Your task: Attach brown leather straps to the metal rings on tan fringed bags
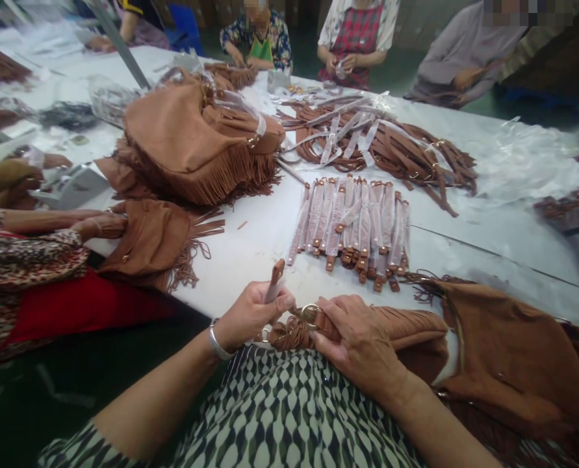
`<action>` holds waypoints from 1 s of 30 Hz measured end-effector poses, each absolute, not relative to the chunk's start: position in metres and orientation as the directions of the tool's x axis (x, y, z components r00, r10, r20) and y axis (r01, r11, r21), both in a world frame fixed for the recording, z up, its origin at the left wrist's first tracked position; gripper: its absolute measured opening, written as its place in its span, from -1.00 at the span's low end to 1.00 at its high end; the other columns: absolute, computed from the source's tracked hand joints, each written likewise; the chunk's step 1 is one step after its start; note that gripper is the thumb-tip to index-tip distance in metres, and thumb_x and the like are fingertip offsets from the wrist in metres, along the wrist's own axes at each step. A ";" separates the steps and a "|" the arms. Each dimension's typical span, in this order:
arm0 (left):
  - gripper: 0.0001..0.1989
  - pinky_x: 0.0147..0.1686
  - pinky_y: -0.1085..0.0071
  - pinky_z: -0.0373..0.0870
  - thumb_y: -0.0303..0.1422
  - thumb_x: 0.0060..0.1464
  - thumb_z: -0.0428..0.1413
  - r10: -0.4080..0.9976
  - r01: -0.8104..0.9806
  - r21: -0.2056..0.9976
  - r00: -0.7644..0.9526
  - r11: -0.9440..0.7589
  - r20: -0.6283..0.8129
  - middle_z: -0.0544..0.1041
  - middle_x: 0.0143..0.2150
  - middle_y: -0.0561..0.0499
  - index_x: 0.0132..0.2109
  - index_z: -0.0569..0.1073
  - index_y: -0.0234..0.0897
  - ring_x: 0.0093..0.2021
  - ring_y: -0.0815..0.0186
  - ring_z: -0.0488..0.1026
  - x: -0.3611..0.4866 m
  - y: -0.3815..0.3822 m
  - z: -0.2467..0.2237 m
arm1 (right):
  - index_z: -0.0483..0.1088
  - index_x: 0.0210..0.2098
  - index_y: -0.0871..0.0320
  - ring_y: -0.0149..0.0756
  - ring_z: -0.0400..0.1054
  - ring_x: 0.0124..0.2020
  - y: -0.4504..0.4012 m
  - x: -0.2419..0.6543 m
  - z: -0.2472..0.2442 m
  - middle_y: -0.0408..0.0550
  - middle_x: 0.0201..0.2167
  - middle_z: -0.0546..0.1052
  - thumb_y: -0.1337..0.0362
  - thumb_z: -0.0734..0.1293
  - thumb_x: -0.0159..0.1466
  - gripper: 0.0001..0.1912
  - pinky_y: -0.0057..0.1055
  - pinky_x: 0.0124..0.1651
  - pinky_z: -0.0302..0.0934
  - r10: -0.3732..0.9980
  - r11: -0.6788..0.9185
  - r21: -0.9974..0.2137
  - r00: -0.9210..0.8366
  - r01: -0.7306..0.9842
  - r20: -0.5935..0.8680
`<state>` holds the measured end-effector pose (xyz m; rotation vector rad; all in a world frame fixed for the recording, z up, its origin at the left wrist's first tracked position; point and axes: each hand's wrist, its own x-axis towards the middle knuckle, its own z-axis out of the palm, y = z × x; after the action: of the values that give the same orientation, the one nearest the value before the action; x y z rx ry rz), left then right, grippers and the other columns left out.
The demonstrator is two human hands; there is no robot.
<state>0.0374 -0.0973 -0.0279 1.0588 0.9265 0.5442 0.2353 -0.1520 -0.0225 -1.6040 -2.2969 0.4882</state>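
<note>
My left hand (250, 313), with a silver bangle at the wrist, is closed in a pinch on a short brown strap (275, 278) partly wrapped in clear film; its end points up. My right hand (360, 335) grips a brown fringed handbag (411, 325) by the tab beside a round metal ring (310, 314). The ring lies between my two hands, close in front of my patterned top. A second small metal ring (264, 335) shows below my left hand. My fingers hide part of the tab and the strap's lower end.
Film-wrapped short straps (352, 221) lie in rows ahead on the white table (250, 253). Behind them is a heap of long straps (381, 143). Fringed bags (177, 130) are piled left; another bag (518, 351) lies right. A co-worker's hand (101, 226) holds a bag at left.
</note>
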 end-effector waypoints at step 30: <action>-0.65 -0.72 0.55 -0.18 -0.11 -0.04 0.14 0.578 -0.072 0.698 0.625 0.712 -0.525 0.10 -0.72 0.23 -0.45 0.32 -0.35 -0.74 0.57 -0.04 0.052 -0.107 -0.054 | 0.22 -0.23 0.22 -0.24 0.24 -0.41 -0.152 0.220 -0.050 -0.05 -0.44 0.35 0.27 0.17 0.26 -0.86 -0.34 -0.36 0.12 0.860 0.506 -0.372 -0.489 0.778 0.147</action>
<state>0.0516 -0.1067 -0.0544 0.6896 0.8195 0.4087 0.2197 -0.1516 -0.0498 -1.3721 -2.4392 0.3687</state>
